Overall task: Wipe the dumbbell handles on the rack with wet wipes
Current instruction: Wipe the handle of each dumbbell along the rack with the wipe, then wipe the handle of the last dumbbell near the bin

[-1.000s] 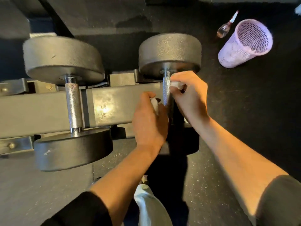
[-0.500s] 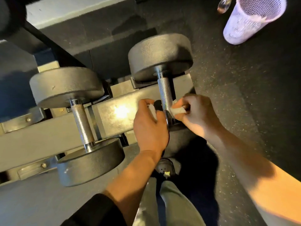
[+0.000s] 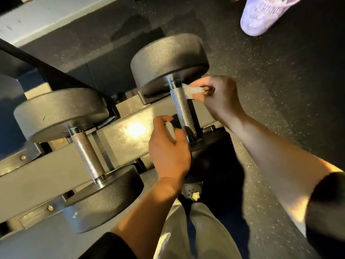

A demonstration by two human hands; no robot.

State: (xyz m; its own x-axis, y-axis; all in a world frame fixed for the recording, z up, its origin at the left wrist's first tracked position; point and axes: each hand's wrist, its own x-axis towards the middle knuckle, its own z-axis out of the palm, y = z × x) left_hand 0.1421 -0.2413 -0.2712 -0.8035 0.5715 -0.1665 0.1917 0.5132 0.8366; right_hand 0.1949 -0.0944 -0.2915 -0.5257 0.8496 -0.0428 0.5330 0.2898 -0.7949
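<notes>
Right dumbbell [image 3: 169, 61] sits across the rack [image 3: 56, 165] rail, knurled steel handle [image 3: 183, 111] exposed between its two black heads, near head in shadow under the hands. Right hand [image 3: 218, 98] pinches a white wipe [image 3: 192, 91] at the far end of the handle, wipe touching the knurl just below the far head; fingers curled round the wipe, hand itself to the right of the bar. Left hand [image 3: 168, 150] sits at the near end, left of the handle, fingers curled round a second white wipe piece [image 3: 170, 130]; can't tell if that piece touches the bar. Left dumbbell [image 3: 61, 113] same type, parallel on the rail just beside, handle [image 3: 87, 156] bare, no hand on it. Rack is grey painted steel, bolts along the lower rail, bright light glare on the rail between the two dumbbells. Floor [image 3: 270, 81] is black speckled rubber; grey wall base top left. Lilac mesh bin [image 3: 261, 14] on the floor top right, well apart from the rack. No readable markings on heads or rack; picture slightly blurred. Dark sleeves at both forearms, grey trousers and a light clog [image 3: 192, 189] at the bottom edge
</notes>
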